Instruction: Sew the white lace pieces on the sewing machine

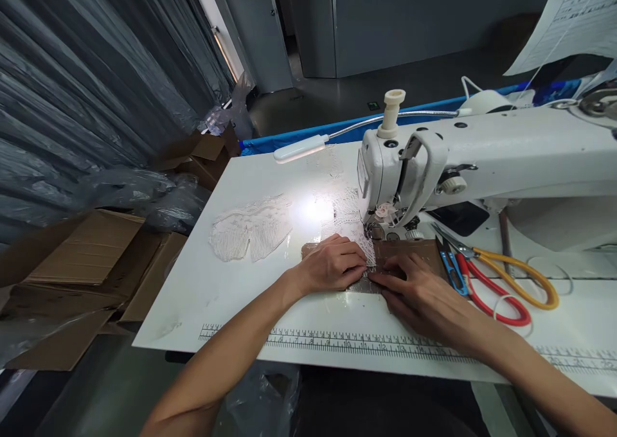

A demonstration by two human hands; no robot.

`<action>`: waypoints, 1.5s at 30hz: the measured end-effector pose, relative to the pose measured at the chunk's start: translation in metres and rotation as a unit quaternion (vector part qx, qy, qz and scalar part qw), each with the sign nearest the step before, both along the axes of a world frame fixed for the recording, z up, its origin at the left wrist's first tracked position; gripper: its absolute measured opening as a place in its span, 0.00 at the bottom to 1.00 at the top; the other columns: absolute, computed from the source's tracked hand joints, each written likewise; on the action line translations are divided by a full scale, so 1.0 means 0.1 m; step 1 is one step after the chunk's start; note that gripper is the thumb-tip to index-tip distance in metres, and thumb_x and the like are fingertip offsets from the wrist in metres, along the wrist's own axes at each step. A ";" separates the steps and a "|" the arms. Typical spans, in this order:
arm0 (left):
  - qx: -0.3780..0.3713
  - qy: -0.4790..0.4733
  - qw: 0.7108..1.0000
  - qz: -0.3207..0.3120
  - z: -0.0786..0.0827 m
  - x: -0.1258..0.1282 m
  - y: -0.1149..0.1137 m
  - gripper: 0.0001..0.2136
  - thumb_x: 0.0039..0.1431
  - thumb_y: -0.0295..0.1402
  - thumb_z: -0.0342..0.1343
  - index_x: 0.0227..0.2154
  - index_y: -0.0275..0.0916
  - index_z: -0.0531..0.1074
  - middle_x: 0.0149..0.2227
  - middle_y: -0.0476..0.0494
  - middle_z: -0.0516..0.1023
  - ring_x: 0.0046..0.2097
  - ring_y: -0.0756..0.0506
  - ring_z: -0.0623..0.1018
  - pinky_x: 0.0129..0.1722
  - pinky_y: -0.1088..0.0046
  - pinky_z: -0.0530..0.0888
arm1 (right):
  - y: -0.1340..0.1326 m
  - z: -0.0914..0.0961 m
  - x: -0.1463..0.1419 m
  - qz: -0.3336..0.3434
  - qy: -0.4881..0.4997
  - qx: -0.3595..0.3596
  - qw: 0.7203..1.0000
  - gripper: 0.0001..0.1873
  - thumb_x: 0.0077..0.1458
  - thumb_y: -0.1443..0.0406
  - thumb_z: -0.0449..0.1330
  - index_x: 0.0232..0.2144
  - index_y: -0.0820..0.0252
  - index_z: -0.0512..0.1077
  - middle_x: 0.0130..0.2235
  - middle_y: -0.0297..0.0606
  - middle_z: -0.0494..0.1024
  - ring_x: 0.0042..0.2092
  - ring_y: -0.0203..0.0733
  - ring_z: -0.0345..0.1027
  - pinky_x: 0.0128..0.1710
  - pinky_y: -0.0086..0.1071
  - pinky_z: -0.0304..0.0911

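White lace fabric (348, 215) runs down the table and under the needle area of a white sewing machine (385, 167). My left hand (335, 263) has its fingers curled together and pressed on the lace's near edge, left of the presser foot. From the right, my right hand (417, 289) pinches the same edge with thumb and forefinger, its fingertips close to the left hand's. Below both hands lies a brown plate (429, 257) around the needle area. A separate white lace piece (250, 228) lies flat to the left.
Blue thread snips (452, 267), red-handled scissors (501, 299) and yellow-handled scissors (525, 279) lie right of my right hand. A lamp (301, 148) shines from behind. A printed ruler (337, 342) runs along the front edge. Cardboard boxes (87, 247) stand left of the table.
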State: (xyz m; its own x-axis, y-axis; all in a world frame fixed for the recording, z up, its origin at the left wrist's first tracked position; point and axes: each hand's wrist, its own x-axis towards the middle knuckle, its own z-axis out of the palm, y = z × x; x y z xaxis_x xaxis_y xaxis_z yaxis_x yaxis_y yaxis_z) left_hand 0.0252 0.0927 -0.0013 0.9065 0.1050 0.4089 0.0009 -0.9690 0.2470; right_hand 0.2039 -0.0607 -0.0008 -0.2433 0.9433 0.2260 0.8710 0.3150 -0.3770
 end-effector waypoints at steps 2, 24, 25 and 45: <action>0.025 0.015 1.000 0.003 0.00 0.00 -0.01 0.09 0.65 0.31 0.53 0.32 0.37 0.78 0.38 0.44 0.80 0.37 0.49 0.78 0.40 0.68 0.74 | 0.00 0.06 0.03 0.004 0.013 -0.011 1.000 0.19 0.58 0.68 0.55 0.51 0.52 0.74 0.47 0.47 0.72 0.48 0.51 0.68 0.42 0.44 0.71; 0.161 0.004 0.986 -0.033 0.02 -0.01 0.00 0.09 0.66 0.29 0.51 0.31 0.39 0.75 0.38 0.47 0.78 0.33 0.51 0.74 0.46 0.66 0.71 | 0.42 -0.12 0.30 -0.030 -0.008 0.020 0.999 0.21 0.57 0.67 0.54 0.53 0.54 0.74 0.45 0.47 0.73 0.36 0.43 0.68 0.37 0.37 0.65; 0.166 0.002 0.985 -0.036 0.03 -0.02 0.00 0.09 0.66 0.29 0.51 0.31 0.39 0.75 0.37 0.48 0.78 0.33 0.51 0.74 0.48 0.65 0.70 | 0.43 -0.12 0.30 -0.030 -0.006 0.021 0.999 0.21 0.57 0.67 0.54 0.53 0.54 0.74 0.45 0.46 0.73 0.36 0.43 0.68 0.37 0.37 0.65; 0.091 0.083 0.992 0.013 0.19 -0.07 -0.15 0.14 0.58 0.38 0.52 0.40 0.35 0.76 0.42 0.41 0.77 0.39 0.44 0.75 0.57 0.55 0.64 | 0.39 -0.17 0.25 -0.051 -0.084 0.068 0.993 0.21 0.60 0.67 0.51 0.52 0.52 0.75 0.45 0.48 0.74 0.38 0.47 0.68 0.35 0.38 0.63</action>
State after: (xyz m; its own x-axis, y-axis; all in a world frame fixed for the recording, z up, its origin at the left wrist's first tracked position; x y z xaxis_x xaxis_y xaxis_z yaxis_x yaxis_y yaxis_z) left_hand 0.0186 0.0774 0.0176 0.9611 0.0685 0.2677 0.0535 -0.9966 0.0631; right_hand 0.2284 -0.0216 -0.0182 -0.1941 0.9280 0.3180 0.9478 0.2610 -0.1834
